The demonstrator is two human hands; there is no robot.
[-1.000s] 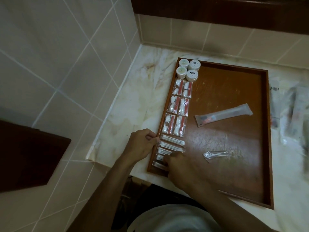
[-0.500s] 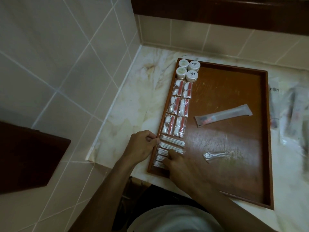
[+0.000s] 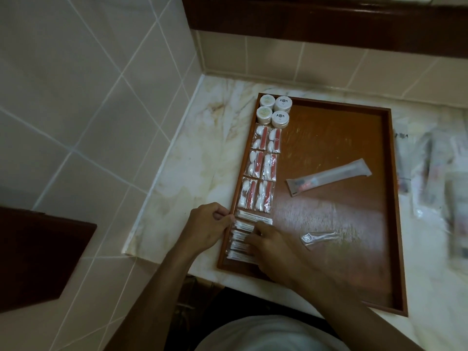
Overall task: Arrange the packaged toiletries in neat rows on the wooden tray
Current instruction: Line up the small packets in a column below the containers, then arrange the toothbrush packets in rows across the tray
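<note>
A wooden tray [image 3: 329,127] lies on a marble counter. Along its left side run several small white jars [image 3: 274,111], then several clear packets with red and white contents [image 3: 258,171], then a stack of thin white packets [image 3: 245,228] at the near corner. My left hand [image 3: 209,225] grips the tray's left rim beside that stack, fingers curled. My right hand [image 3: 269,245] lies on the white packets, fingertips pressing them, and hides part of the stack. A long toothbrush packet [image 3: 329,177] and a small clear packet [image 3: 317,236] lie loose on the tray's middle.
More clear-wrapped packets [image 3: 435,178] lie blurred on the counter right of the tray. Tiled walls close the corner at left and back. A dark wooden panel [image 3: 38,259] juts out at lower left, and a dark ledge runs above the back tiles.
My right hand has slid a little up along the stack of white packets. My left hand stays on the tray rim.
</note>
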